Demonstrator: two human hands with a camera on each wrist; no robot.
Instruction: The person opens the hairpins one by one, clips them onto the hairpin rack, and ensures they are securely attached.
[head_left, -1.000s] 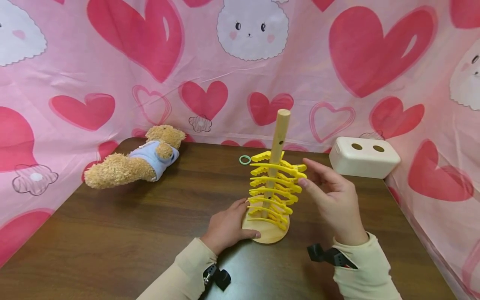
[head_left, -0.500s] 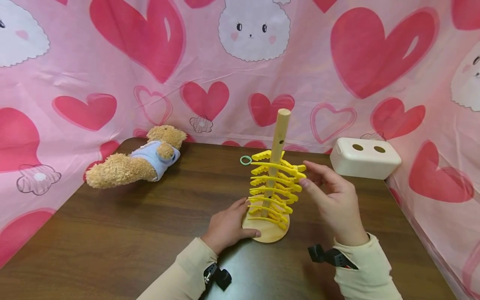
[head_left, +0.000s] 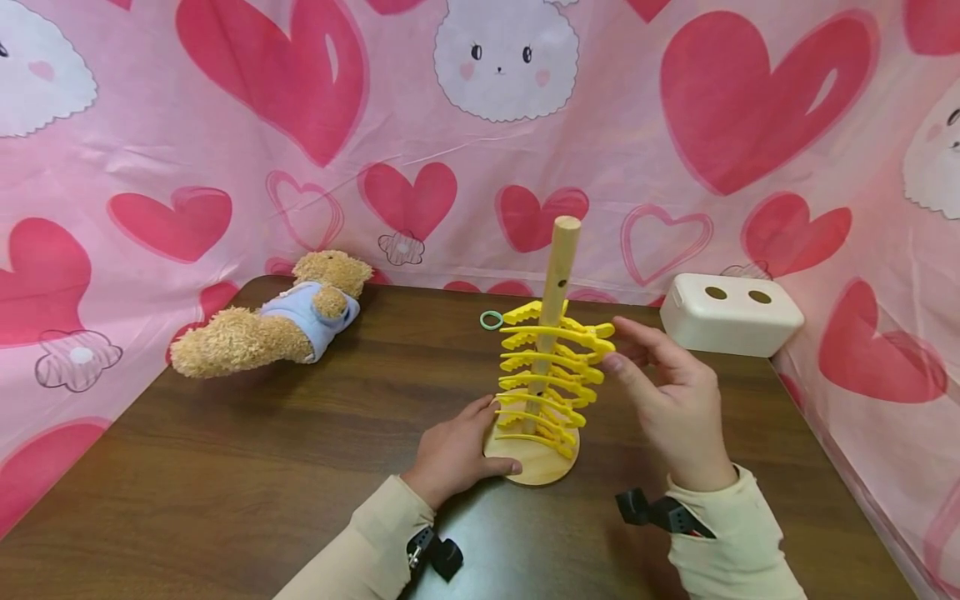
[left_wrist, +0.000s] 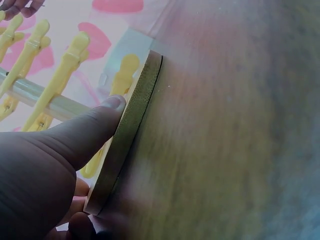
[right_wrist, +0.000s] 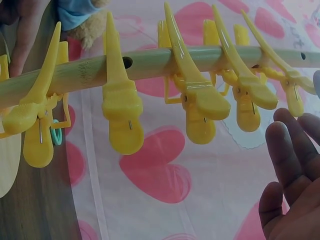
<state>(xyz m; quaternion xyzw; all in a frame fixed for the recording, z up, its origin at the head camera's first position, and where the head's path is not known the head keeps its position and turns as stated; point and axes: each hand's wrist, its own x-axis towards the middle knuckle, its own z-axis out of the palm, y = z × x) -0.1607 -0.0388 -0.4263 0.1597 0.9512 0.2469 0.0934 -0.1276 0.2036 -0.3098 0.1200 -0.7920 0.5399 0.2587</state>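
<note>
A wooden stand (head_left: 559, 262) has an upright rod on a round base (head_left: 536, 469). Several yellow alligator hair clips (head_left: 555, 364) are clamped on the rod, one above another. My left hand (head_left: 450, 457) grips the base's left edge; in the left wrist view its thumb (left_wrist: 95, 127) lies on the base near the rim. At the uppermost hair clip (right_wrist: 270, 52), my right hand (head_left: 675, 404) has thumb and index fingertip at the tail ends, with the clip between them. The other right fingers (right_wrist: 295, 155) are loosely extended below it.
Beyond the stand, a small green ring (head_left: 491, 321) lies on the dark wooden table (head_left: 337, 467). A teddy bear (head_left: 315, 317) in a light blue top lies at the back left. At the back right stands a white box (head_left: 731, 321) with two round holes. Pink heart-print cloth (head_left: 408, 83) hangs behind.
My right hand has shifted very slightly right, its fingertips now nearer the tail ends of the top clip. The left hand and the stand keep their places.
</note>
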